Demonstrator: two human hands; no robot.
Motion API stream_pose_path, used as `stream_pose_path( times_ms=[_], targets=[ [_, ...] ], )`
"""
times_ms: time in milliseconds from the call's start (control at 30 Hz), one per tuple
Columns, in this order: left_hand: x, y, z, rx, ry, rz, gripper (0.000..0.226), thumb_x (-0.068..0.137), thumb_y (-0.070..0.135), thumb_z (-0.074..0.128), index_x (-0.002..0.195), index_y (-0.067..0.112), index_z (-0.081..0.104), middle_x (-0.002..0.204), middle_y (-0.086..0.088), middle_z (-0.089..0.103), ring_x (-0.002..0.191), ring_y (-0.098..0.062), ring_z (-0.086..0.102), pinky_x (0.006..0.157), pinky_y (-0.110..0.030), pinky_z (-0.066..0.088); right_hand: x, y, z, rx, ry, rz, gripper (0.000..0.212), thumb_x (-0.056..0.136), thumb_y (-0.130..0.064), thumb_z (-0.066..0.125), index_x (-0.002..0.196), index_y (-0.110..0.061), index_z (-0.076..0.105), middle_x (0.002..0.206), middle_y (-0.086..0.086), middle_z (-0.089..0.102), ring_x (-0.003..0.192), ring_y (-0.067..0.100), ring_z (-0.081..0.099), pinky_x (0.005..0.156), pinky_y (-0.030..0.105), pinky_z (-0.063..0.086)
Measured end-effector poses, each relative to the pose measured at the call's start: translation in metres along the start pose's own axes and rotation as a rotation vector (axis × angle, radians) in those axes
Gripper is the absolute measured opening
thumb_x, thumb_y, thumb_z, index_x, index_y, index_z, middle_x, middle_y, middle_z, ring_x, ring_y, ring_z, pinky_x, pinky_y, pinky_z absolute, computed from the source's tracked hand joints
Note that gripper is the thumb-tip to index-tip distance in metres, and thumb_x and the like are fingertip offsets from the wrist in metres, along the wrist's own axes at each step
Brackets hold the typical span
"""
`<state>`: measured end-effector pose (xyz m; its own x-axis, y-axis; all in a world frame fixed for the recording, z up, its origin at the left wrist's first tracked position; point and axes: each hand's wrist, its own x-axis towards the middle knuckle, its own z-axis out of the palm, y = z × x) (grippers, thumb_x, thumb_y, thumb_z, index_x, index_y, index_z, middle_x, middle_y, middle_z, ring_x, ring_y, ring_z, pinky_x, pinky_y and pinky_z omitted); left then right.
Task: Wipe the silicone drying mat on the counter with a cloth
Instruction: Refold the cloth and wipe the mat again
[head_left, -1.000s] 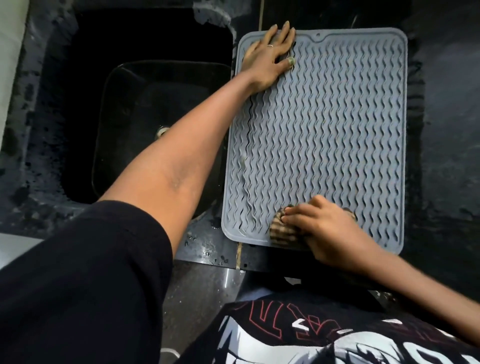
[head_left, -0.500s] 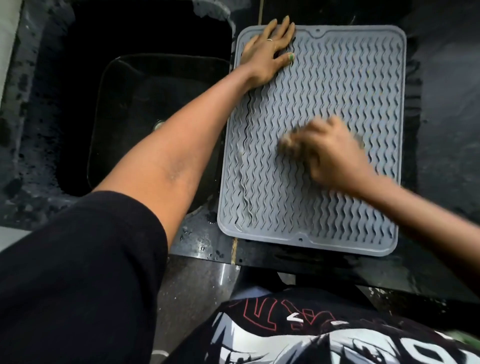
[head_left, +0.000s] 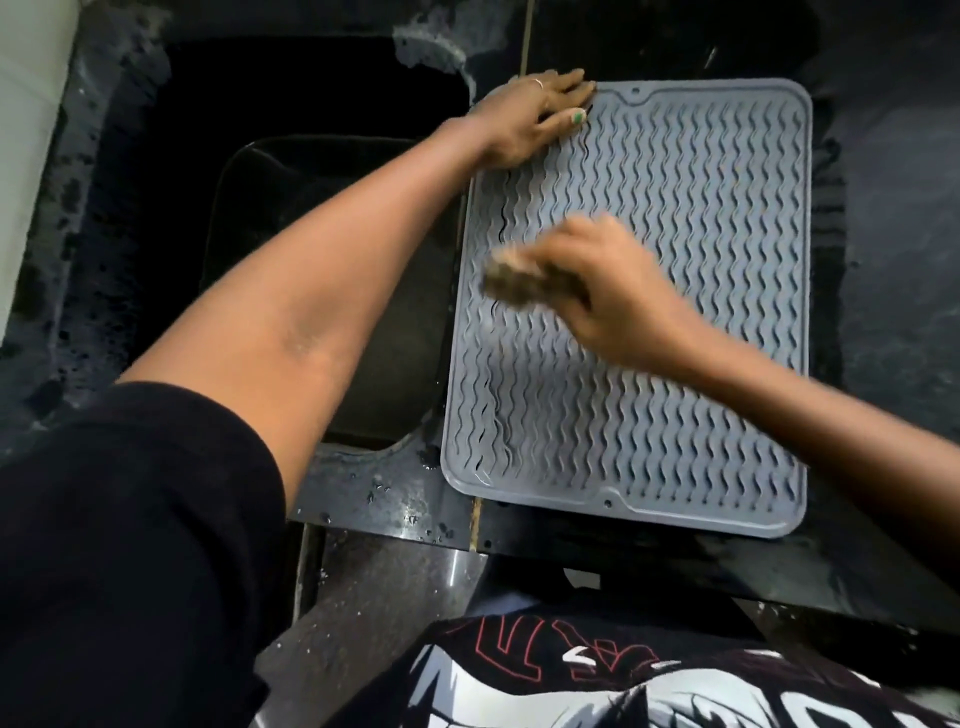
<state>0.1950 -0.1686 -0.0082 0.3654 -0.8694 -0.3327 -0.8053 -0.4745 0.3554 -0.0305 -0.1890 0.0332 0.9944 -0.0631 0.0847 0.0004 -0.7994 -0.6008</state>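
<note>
Nearest the camera: black printed shirt (head_left: 597, 680) and black sleeve (head_left: 130, 545) of the left arm, bottom of the head view. Beyond that, the wet front edge of the dark polished stone counter (head_left: 395, 499), water droplets on it.

Grey rectangular silicone drying mat with wavy ridges (head_left: 701, 322) lies flat on the counter, just right of the dark recessed sink (head_left: 322, 249); its left edge looks to sit at or slightly over the sink rim, can't tell exactly.

Right hand (head_left: 618, 296) is over the mat's left-middle area, fingers curled down around a small bunched brownish cloth (head_left: 514, 280) and pressing it on the ridges. Hand and cloth are motion-blurred, so judged mid-stroke, wiping. Cloth bunched likely so it gets into the grooves.

Farthest: left hand (head_left: 535, 119) flat, fingers spread, holding nothing, palm down on the mat's far-left corner, ring on one finger. Probably pins the mat so it doesn't slide or lift under the wiping.

Task looks in progress; how much of the mat is already wiped can't be told.
</note>
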Motion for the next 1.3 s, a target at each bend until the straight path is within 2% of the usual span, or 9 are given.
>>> stream_pose_path(
  times_ms=[200,333,433,567,733,867,1000,1167,1300],
  targets=[
    [0.001,-0.001,0.008,0.106,-0.051,-0.003,0.056,0.104,0.029,0.028,0.153,0.025,0.001,0.162,-0.002,-0.009,0.148,-0.026,-0.010,0.118,-0.044,-0.005,0.069,0.018,0.045,-0.422,-0.077,-0.040,0.035,0.081,-0.007,0.052,0.115,-0.007,0.061,0.117,0.013,0.054,0.103,0.040,0.046,0.074,0.045,0.039],
    [-0.001,-0.006,0.016,0.144,0.010,0.029,0.055,0.104,0.035,0.023,0.153,0.025,0.001,0.162,-0.003,-0.007,0.149,-0.026,-0.007,0.117,-0.044,-0.004,0.009,-0.008,0.059,-0.228,-0.094,-0.186,0.029,0.076,0.001,0.053,0.100,-0.008,0.068,0.101,0.010,0.060,0.081,0.033,0.046,0.058,0.044,0.047],
    [-0.002,-0.008,0.019,0.161,0.044,0.048,0.054,0.103,0.037,0.021,0.153,0.026,0.002,0.162,-0.003,-0.004,0.149,-0.026,-0.004,0.118,-0.045,-0.002,-0.061,-0.043,0.075,-0.121,-0.272,-0.275,0.029,0.079,-0.002,0.050,0.098,-0.012,0.069,0.099,0.002,0.059,0.078,0.021,0.033,0.056,0.039,0.044],
    [-0.005,-0.006,0.023,0.171,0.084,0.036,0.054,0.103,0.039,0.020,0.153,0.027,0.004,0.162,-0.003,-0.001,0.149,-0.025,-0.001,0.118,-0.045,0.000,-0.087,-0.058,0.079,-0.044,-0.353,-0.180,0.032,0.070,-0.006,0.057,0.100,-0.012,0.067,0.097,-0.001,0.059,0.079,0.022,0.038,0.053,0.036,0.044],
    [-0.010,-0.003,0.012,0.077,0.040,0.040,0.053,0.103,0.036,0.027,0.153,0.025,0.011,0.162,-0.005,0.003,0.149,-0.027,0.000,0.118,-0.044,-0.001,-0.055,-0.046,0.044,0.099,-0.178,0.018,0.042,0.078,-0.005,0.061,0.119,-0.015,0.062,0.109,0.000,0.062,0.090,0.021,0.049,0.071,0.040,0.050],
    [-0.028,-0.002,0.012,-0.034,0.230,-0.005,0.048,0.102,0.033,0.035,0.148,0.023,0.031,0.159,-0.006,0.020,0.148,-0.024,0.014,0.119,-0.040,0.002,-0.036,-0.021,0.011,0.099,0.057,0.212,0.038,0.083,-0.004,0.061,0.120,-0.013,0.061,0.110,0.002,0.059,0.100,0.017,0.045,0.087,0.029,0.039],
    [-0.066,-0.005,0.020,-0.033,0.326,0.030,0.045,0.099,0.035,0.038,0.141,0.021,0.045,0.151,-0.001,0.039,0.141,-0.016,0.033,0.119,-0.039,0.007,-0.022,0.016,-0.003,0.081,0.162,0.356,0.037,0.082,0.000,0.058,0.118,-0.007,0.062,0.108,0.012,0.058,0.103,0.031,0.052,0.093,0.040,0.044],
    [-0.083,-0.006,0.054,0.162,0.117,0.081,0.057,0.102,0.038,0.026,0.153,0.017,0.010,0.161,-0.006,0.008,0.149,-0.026,0.005,0.119,-0.040,0.003,-0.004,0.020,0.022,-0.043,0.101,0.318,0.042,0.084,-0.005,0.059,0.126,-0.011,0.058,0.123,0.009,0.057,0.111,0.031,0.049,0.098,0.036,0.039],
    [-0.082,-0.006,0.058,0.193,0.130,0.058,0.057,0.103,0.037,0.023,0.153,0.017,0.006,0.162,-0.006,0.005,0.149,-0.026,0.002,0.119,-0.040,0.002,-0.009,-0.009,0.057,-0.300,0.052,0.183,0.046,0.084,0.001,0.052,0.128,-0.008,0.055,0.133,0.011,0.055,0.108,0.036,0.047,0.089,0.045,0.039]
  ],
)
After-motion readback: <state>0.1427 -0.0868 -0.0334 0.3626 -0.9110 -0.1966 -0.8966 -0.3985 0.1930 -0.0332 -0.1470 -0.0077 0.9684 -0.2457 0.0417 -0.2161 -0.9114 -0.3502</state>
